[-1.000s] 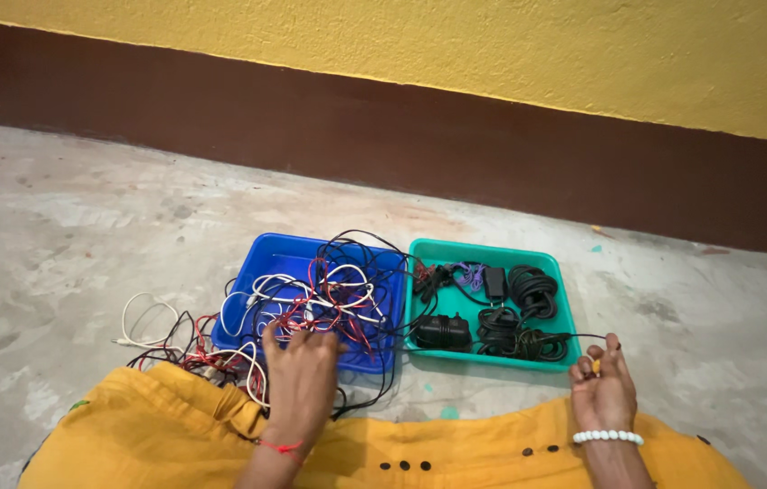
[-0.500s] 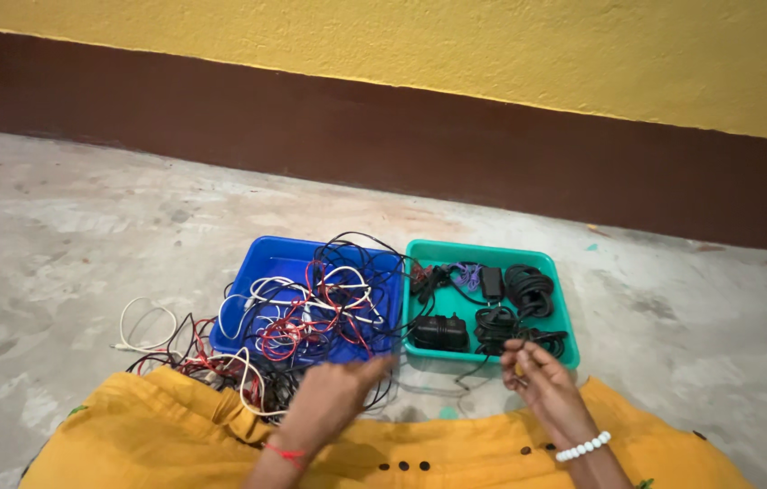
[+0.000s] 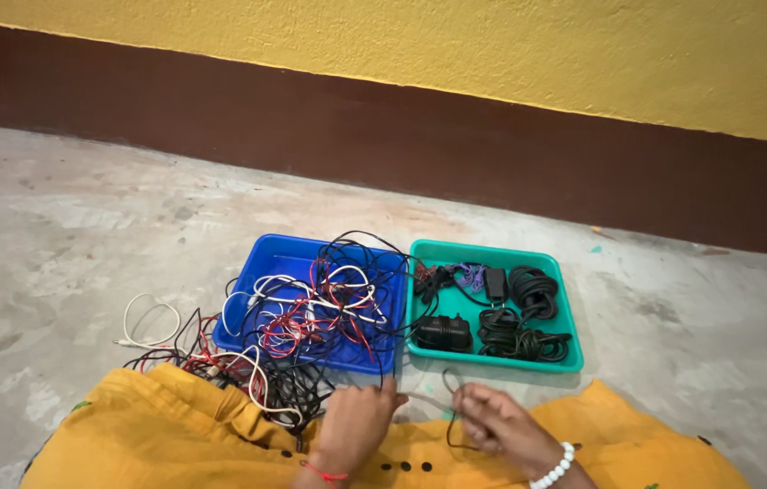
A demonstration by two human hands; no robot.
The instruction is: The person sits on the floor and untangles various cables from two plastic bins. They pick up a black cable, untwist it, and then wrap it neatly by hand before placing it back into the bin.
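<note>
Single head-worn view — looking down and forward from above a seated person's lap, facing the wall at 12 o'clock. The floor fills mid-frame; the blue tray and green tray lie near, both hands at 6 o'clock — close range.

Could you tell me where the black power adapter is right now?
In the head view, the black power adapter lies in the green tray's near left corner, beside coiled black cables.
</note>
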